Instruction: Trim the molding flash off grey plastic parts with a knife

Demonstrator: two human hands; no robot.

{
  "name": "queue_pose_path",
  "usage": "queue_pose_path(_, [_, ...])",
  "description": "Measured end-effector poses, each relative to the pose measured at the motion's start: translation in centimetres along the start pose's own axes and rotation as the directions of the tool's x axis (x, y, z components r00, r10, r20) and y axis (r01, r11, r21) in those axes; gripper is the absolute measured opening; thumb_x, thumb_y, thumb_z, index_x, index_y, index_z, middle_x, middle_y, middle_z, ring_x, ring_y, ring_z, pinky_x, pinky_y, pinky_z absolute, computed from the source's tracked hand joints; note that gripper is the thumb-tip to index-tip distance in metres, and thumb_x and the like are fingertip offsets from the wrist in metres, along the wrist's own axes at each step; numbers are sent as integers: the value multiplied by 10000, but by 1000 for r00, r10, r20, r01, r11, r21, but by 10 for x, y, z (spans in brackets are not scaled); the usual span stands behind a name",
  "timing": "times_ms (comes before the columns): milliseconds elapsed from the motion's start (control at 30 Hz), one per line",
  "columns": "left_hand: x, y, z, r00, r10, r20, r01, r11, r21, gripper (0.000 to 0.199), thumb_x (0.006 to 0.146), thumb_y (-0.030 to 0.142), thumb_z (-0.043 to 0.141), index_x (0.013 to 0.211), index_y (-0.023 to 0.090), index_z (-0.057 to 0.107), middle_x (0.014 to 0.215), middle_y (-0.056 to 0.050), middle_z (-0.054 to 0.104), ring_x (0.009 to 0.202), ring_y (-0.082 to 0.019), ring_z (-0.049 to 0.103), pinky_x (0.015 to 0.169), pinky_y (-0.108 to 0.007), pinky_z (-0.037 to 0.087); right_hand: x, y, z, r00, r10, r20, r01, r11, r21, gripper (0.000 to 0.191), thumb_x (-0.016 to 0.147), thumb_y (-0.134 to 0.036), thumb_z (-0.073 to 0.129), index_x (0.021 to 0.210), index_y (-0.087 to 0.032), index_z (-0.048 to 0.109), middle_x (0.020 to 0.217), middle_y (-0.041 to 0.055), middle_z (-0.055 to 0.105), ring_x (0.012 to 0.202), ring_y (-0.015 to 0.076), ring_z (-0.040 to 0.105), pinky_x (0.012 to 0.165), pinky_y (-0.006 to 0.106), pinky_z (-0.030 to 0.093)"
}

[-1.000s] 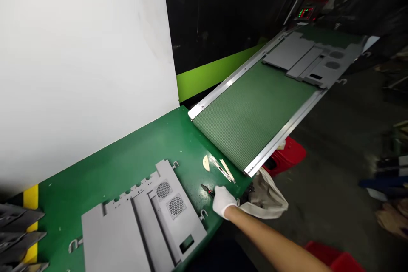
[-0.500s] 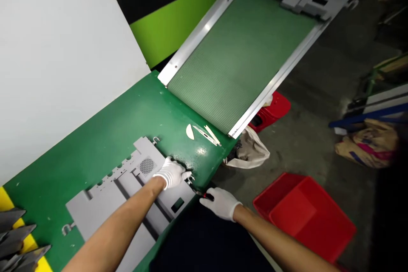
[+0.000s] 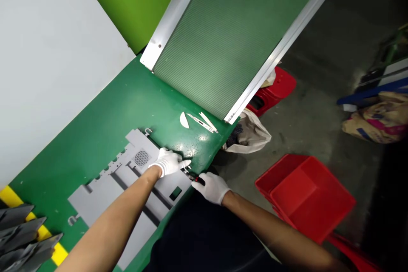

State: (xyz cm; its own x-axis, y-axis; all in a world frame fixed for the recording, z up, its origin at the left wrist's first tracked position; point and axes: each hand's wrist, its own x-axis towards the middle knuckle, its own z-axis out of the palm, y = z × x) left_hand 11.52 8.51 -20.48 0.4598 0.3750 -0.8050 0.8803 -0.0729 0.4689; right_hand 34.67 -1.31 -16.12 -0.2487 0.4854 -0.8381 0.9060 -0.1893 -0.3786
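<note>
Brings right hand [image 3: 213, 188] nearer hook [image 3: 187, 170] than in earlier frame — holds pliers [image 3: 199, 180], apparently within working reach; rests left hand [image 3: 168, 162] beside grip, on grey panel [image 3: 175, 179] — cannot tell if pinching.

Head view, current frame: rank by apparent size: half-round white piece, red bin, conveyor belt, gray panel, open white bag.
Largest to smallest:
conveyor belt, running out of frame
gray panel, partly hidden by a forearm
red bin
open white bag
half-round white piece
</note>
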Motion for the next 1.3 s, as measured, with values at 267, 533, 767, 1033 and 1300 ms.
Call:
queue_pose_path(267, [-2, 10, -12, 996, -68, 60, 67, 997, 25, 746, 874, 826, 244, 812, 248, 713, 844, -59, 705, 906, -246, 604, 1010, -501, 294, -4, 7, 10, 999, -4, -39, 5, 999, 43, 575, 932, -741, 351, 959, -241, 632, 923, 47, 600, 879, 190, 587, 741, 303, 311])
queue_pose_path(533, [-1, 7, -7, 1000, -26, -3, 26, 1000, -15, 773, 884, 823, 287, 774, 191, 719, 725, -49, 663, 756, -159, 492, 980, -494, 266, -8, 8, 16, 997, 7, -82, -1, 997, 74, 534, 932, -726, 381, 1036, -278, 654, 923, 33, 594, 875, 171, 576, 745, 292, 315])
queue_pose_path(767, [1, 4, -3, 1000, -18, -14, 17, 1000, -15, 721, 893, 792, 333, 764, 191, 709, 725, -50, 657, 728, -138, 445, 957, -464, 253, -8, 6, 14, 997, 29, -73, -26, 999, 32, 563, 936, -736, 358, 1076, -277, 652, 965, 48, 602, 935, 197, 596, 759, 300, 326])
queue_pose_path(1033, [2, 2, -1, 1000, -23, 1, 23, 1000, -14, 729, 900, 785, 308, 773, 190, 710, 745, -68, 652, 736, -142, 444, 966, -454, 249, -3, 4, 15, 995, 1, -104, -2, 1000, -6, 552, 943, -723, 351, 975, -255, 642, 916, 44, 589, 867, 180, 580, 730, 304, 301])
queue_pose_path(1300, [0, 6, -4, 999, -36, 5, 36, 999, -34, 767, 886, 818, 267, 783, 201, 711, 793, -66, 677, 816, -185, 518, 1024, -474, 232, 3, -9, 8, 991, -43, -128, 31, 995, -93, 534, 951, -701, 356, 909, -237, 616, 878, 35, 598, 835, 182, 608, 691, 307, 307])
